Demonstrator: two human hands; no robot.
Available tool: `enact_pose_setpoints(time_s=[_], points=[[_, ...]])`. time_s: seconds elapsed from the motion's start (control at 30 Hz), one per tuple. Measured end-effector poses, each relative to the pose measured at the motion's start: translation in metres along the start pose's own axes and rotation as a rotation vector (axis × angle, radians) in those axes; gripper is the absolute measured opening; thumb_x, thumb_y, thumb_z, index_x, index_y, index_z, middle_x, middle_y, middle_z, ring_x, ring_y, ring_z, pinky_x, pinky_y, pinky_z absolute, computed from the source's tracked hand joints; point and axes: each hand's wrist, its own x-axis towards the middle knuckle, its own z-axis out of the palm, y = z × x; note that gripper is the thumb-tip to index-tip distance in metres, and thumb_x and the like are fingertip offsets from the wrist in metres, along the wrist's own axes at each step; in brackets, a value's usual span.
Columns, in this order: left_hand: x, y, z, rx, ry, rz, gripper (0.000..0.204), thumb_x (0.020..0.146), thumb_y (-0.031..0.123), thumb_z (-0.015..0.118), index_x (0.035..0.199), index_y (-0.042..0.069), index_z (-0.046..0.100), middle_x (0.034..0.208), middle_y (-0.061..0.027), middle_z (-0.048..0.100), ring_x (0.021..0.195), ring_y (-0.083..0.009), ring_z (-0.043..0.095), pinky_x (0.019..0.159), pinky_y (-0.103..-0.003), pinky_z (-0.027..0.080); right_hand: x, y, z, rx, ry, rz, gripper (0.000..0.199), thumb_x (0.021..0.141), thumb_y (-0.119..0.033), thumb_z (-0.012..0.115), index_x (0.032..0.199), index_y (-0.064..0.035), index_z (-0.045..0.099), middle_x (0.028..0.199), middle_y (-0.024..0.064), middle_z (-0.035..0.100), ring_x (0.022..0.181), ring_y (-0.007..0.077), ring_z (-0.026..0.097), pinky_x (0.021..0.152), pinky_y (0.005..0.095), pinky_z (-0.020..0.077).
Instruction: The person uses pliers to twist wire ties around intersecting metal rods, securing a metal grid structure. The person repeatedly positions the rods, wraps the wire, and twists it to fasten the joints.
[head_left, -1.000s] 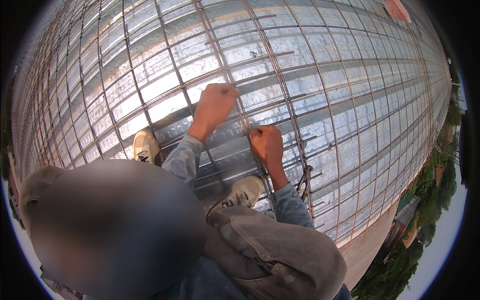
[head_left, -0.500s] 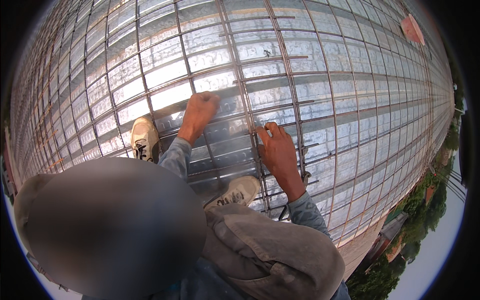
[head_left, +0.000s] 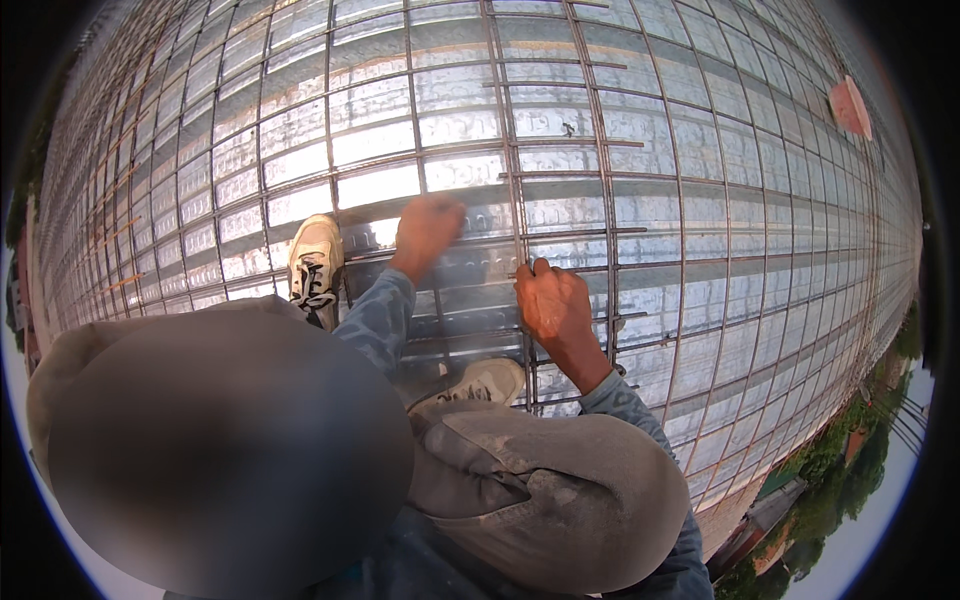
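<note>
A grid of steel rebar (head_left: 681, 215) lies over a ribbed, shiny metal deck (head_left: 380, 146). Somewhat blurred, my left hand (head_left: 430, 235) is closed in a fist just above the grid, between two long bars; whatever it may hold is hidden. My right hand (head_left: 556, 308) is closed too, its curled fingers at a pair of long bars (head_left: 516, 205) near a crossing. The fingers hide what they pinch there. Short overlapping bar ends (head_left: 625, 230) stick out beyond the crossings ahead of this hand.
My left shoe (head_left: 316, 265) rests on the grid, and my right shoe (head_left: 480, 383) shows beside my bent knee (head_left: 560, 500). A reddish object (head_left: 851, 107) sits at the far right. Trees (head_left: 850, 480) and roofs appear past the deck's right edge.
My right hand's fingers, more spread before, have closed in at the long bars. My left hand stays a fist and is now more blurred. The whole view has shifted slightly.
</note>
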Motion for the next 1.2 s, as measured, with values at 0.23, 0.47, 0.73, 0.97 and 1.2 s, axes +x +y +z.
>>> enact_pose_setpoints(time_s=[0.23, 0.47, 0.73, 0.97, 1.2], points=[[-0.01, 0.028, -0.004, 0.039, 0.017, -0.076, 0.027, 0.096, 0.027, 0.066, 0.099, 0.002, 0.077, 0.083, -0.0066, 0.077, 0.075, -0.0145, 0.073, 0.075, -0.03, 0.057, -0.003, 0.009, 0.023, 0.19, 0.06, 0.294, 0.013, 0.089, -0.013, 0.065, 0.084, -0.0024, 0.071, 0.075, 0.0197, 0.071, 0.06, 0.0337, 0.069, 0.059, 0.0416, 0.0559], [0.001, 0.009, 0.006, 0.227, 0.173, -0.181, 0.028, 0.096, 0.029, 0.064, 0.106, 0.006, 0.077, 0.081, -0.0028, 0.078, 0.076, -0.013, 0.074, 0.079, -0.032, 0.057, 0.001, -0.012, 0.038, 1.407, 0.26, 1.042, 0.013, 0.092, -0.005, 0.066, 0.086, 0.0063, 0.067, 0.071, 0.0088, 0.066, 0.055, 0.0141, 0.062, 0.05, 0.026, 0.0517], [-0.005, 0.021, 0.019, -0.185, 0.172, -0.192, 0.03, 0.094, 0.029, 0.066, 0.104, 0.002, 0.076, 0.096, -0.0114, 0.078, 0.085, -0.024, 0.074, 0.078, -0.038, 0.055, -0.007, -0.004, 0.052, 2.062, 0.554, 1.413, 0.014, 0.093, -0.009, 0.069, 0.099, 0.0026, 0.065, 0.09, 0.0132, 0.072, 0.074, 0.0198, 0.069, 0.063, 0.0312, 0.058], [-0.112, 0.038, 0.084, -0.597, 0.158, -0.145, 0.026, 0.101, 0.021, 0.06, 0.098, -0.002, 0.07, 0.081, -0.0098, 0.071, 0.074, -0.0185, 0.064, 0.071, -0.036, 0.051, -0.136, -0.009, 0.03, 0.801, 0.787, 1.247, 0.048, 0.094, -0.017, 0.073, 0.132, 0.0067, 0.056, 0.113, 0.0206, 0.07, 0.098, 0.0308, 0.069, 0.087, 0.0401, 0.0562], [-0.153, 0.053, 0.091, -1.107, -0.433, -0.897, 0.051, 0.109, 0.043, 0.044, 0.136, 0.0, 0.054, 0.128, -0.0123, 0.066, 0.117, -0.0254, 0.063, 0.098, -0.042, 0.05, -0.253, -0.028, 0.068, 0.341, 0.28, 1.402, 0.087, 0.086, -0.037, 0.083, 0.151, 0.0041, 0.04, 0.143, 0.0324, 0.045, 0.13, 0.0461, 0.048, 0.106, 0.0492, 0.046]])
